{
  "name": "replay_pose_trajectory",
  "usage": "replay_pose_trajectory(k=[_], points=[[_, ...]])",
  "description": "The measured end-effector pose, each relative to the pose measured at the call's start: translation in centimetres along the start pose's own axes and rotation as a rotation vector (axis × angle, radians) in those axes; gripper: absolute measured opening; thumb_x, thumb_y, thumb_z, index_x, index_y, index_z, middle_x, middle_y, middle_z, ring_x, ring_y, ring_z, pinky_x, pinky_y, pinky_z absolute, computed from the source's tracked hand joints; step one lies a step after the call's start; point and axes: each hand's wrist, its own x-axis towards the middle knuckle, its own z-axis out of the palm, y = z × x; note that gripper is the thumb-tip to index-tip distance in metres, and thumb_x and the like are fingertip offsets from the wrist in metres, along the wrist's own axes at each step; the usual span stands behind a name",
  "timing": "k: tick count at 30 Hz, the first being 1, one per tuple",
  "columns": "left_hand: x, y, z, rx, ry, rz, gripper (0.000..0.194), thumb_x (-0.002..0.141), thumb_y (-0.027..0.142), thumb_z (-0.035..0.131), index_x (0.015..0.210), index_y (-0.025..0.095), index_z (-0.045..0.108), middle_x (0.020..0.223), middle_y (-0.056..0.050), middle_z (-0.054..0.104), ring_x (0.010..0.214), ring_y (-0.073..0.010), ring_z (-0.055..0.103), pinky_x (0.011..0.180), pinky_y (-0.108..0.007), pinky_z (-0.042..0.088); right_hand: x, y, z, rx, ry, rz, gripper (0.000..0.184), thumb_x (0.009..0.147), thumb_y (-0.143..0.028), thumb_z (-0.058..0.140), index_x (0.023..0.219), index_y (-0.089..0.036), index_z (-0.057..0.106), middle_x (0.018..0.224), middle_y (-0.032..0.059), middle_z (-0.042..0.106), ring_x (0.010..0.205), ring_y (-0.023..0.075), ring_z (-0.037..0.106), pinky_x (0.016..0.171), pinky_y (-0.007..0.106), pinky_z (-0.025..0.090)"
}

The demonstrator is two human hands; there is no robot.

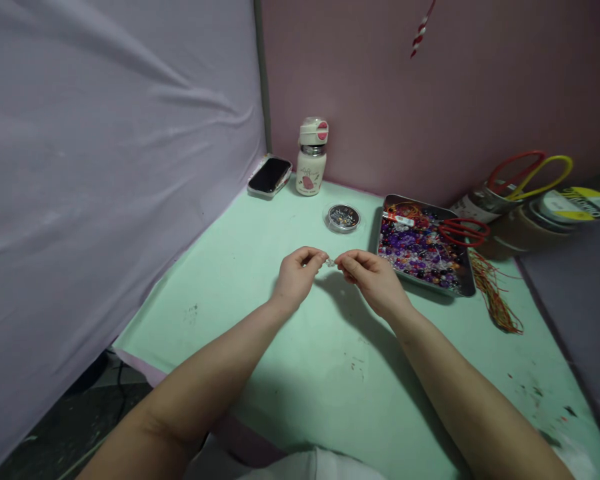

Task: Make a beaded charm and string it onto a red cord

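Above the middle of the table, my left hand [296, 277] and my right hand [375, 283] meet fingertip to fingertip. Pinched between them is a small cluster of clear beads [331, 263]. Any thread through the beads is too fine to make out. Just beyond my hands lies a round spool [343, 218] with a dark label. To the right of my right hand is a metal tray [433, 287] full of purple, red, amber and clear beads. Red-handled scissors [464, 232] rest on its right side, and a tangle of reddish cord lies at its back.
A white bottle [310, 167] and a phone [270, 176] stand at the back left. At the right are a can with red and yellow scissors [540, 177], a lidded jar [535, 223] and a bundle of cords [497, 300]. Cloth walls enclose the table [220, 293].
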Motion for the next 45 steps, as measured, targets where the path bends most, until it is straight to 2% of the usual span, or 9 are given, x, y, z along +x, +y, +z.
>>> replay_pose_trajectory(k=[6, 9, 14, 19, 25, 29, 33, 41, 45], points=[[0.1, 0.5, -0.2, -0.061, 0.001, 0.083, 0.015, 0.078, 0.033, 0.064, 0.076, 0.017, 0.066, 0.081, -0.003, 0.065, 0.077, -0.0137, 0.055, 0.073, -0.027, 0.042, 0.1, 0.0, -0.2, 0.039, -0.063, 0.086, 0.028, 0.078, -0.046, 0.064, 0.076, -0.018, 0.064, 0.071, -0.0002, 0.055, 0.060, 0.0101, 0.042, 0.056, 0.025, 0.034], [0.0, 1.3, -0.5, -0.099, -0.106, 0.147, 0.016, 0.080, 0.033, 0.063, 0.079, 0.018, 0.067, 0.093, -0.005, 0.068, 0.082, -0.0141, 0.056, 0.071, -0.027, 0.041, 0.1, -0.2, -0.4, 0.120, -0.106, 0.121, 0.027, 0.078, -0.045, 0.065, 0.075, -0.018, 0.062, 0.072, -0.0007, 0.053, 0.061, 0.0099, 0.042, 0.056, 0.024, 0.034], [-0.1, 1.7, -0.6, -0.236, -0.256, 0.103, 0.015, 0.082, 0.032, 0.062, 0.081, 0.017, 0.064, 0.078, -0.002, 0.067, 0.063, -0.0089, 0.046, 0.061, -0.024, 0.036, 0.1, -0.3, -0.6, 0.089, -0.095, 0.106, 0.027, 0.079, -0.044, 0.063, 0.074, -0.018, 0.061, 0.067, -0.0024, 0.050, 0.059, 0.0093, 0.041, 0.056, 0.024, 0.033], [0.1, 1.5, -0.5, -0.250, -0.272, -0.083, 0.016, 0.079, 0.033, 0.066, 0.079, 0.016, 0.063, 0.071, -0.001, 0.065, 0.058, -0.0072, 0.043, 0.056, -0.023, 0.032, 0.1, -0.8, -0.8, -0.187, 0.011, -0.033, 0.024, 0.082, -0.041, 0.059, 0.077, -0.019, 0.065, 0.065, -0.0009, 0.056, 0.059, 0.0117, 0.045, 0.057, 0.026, 0.035], [0.2, 0.9, -0.6, -0.190, -0.314, -0.293, 0.030, 0.073, 0.028, 0.071, 0.097, 0.018, 0.056, 0.070, -0.001, 0.066, 0.063, -0.0097, 0.055, 0.061, -0.024, 0.036, -0.2, -1.8, -1.2, -0.513, 0.069, -0.375, 0.013, 0.086, -0.027, 0.058, 0.078, -0.020, 0.066, 0.077, 0.0034, 0.064, 0.073, 0.0164, 0.056, 0.069, 0.030, 0.041], [-0.1, 0.6, -0.4, -0.148, -0.393, -0.289, 0.020, 0.072, 0.028, 0.069, 0.084, 0.015, 0.059, 0.068, -0.002, 0.065, 0.061, -0.0105, 0.056, 0.060, -0.025, 0.038, -0.3, -1.7, -1.1, -0.593, 0.043, -0.508, 0.012, 0.087, -0.022, 0.056, 0.078, -0.020, 0.065, 0.078, 0.0041, 0.062, 0.075, 0.0170, 0.057, 0.070, 0.031, 0.043], [-0.4, 0.6, -0.1, -0.061, -0.448, -0.193, 0.012, 0.072, 0.026, 0.066, 0.073, 0.014, 0.063, 0.071, -0.004, 0.066, 0.067, -0.0130, 0.058, 0.067, -0.028, 0.042, -0.3, -1.3, -0.8, -0.632, -0.027, -0.489, 0.014, 0.089, -0.024, 0.054, 0.078, -0.021, 0.064, 0.081, 0.0054, 0.060, 0.080, 0.0190, 0.056, 0.072, 0.033, 0.043], [-0.4, 0.5, 0.3, -0.054, -0.277, -0.123, 0.010, 0.074, 0.026, 0.064, 0.075, 0.016, 0.066, 0.072, -0.004, 0.068, 0.072, -0.0148, 0.061, 0.075, -0.031, 0.045, -0.5, -1.8, -1.0, -0.626, 0.088, -0.357, 0.020, 0.089, -0.032, 0.052, 0.104, -0.022, 0.061, 0.090, 0.0071, 0.063, 0.078, 0.0198, 0.056, 0.071, 0.034, 0.042], [-0.2, 0.4, 0.1, -0.083, -0.200, -0.080, 0.013, 0.073, 0.029, 0.066, 0.075, 0.016, 0.066, 0.075, -0.004, 0.068, 0.074, -0.0152, 0.061, 0.076, -0.032, 0.045, -0.5, -2.0, -1.5, -0.716, 0.017, -0.292, 0.014, 0.086, -0.033, 0.057, 0.087, -0.021, 0.063, 0.081, 0.0054, 0.065, 0.072, 0.0188, 0.057, 0.067, 0.032, 0.040]])
